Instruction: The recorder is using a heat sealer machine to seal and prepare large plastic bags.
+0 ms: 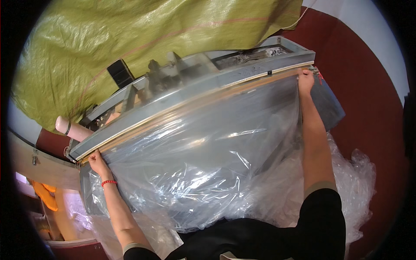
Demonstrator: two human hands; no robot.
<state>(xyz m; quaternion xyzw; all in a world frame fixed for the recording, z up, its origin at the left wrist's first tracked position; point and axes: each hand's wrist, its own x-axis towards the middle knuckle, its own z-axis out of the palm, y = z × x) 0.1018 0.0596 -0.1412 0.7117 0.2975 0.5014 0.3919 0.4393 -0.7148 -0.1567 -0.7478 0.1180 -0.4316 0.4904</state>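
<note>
A wide sheet of clear plastic film (195, 182) spreads over a grey surface in front of me, creased and glossy. Its far edge runs along a long grey metal machine frame (182, 93), which has a pale strip on its near side. At the left end of that strip, my left hand (98, 163) is closed on the film's corner; a red bead bracelet circles the wrist. My right hand (306, 80), farther off at the right end, is closed on the opposite corner, fingers against the strip. The film stretches between both hands.
Behind the frame lies a large yellow-green woven sheet (151, 26). A dark phone-like slab (120, 73) and a pink cylinder (73, 129) rest by the frame. Loose film (353, 186) bunches at the right above the red floor (368, 104). Something orange (45, 196) shows at lower left.
</note>
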